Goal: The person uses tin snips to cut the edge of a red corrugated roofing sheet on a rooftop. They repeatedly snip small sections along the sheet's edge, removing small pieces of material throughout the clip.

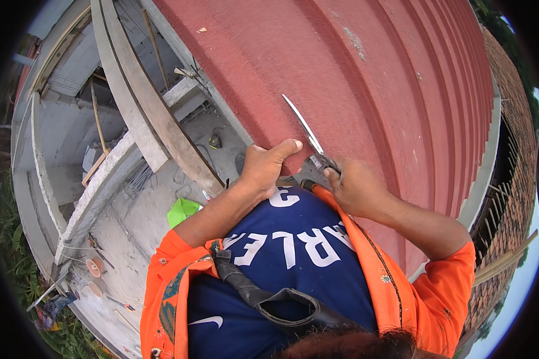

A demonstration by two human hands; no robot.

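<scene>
A ribbed red metal roofing sheet [371,78] fills the upper right. My right hand [354,186] is closed on the handles of metal snips [308,134], whose blades point up and left across the sheet's lower edge. Just left of the blades, my left hand [263,167] grips the near edge of the sheet with the thumb lying on top. Both forearms come up from a blue shirt with orange sleeves.
Below and to the left lies a concrete slab [138,221] with grey beams [90,197], wooden planks [161,125], a green bag [182,210], small round pots [94,267] and scattered tools. A brick wall [509,197] runs along the right.
</scene>
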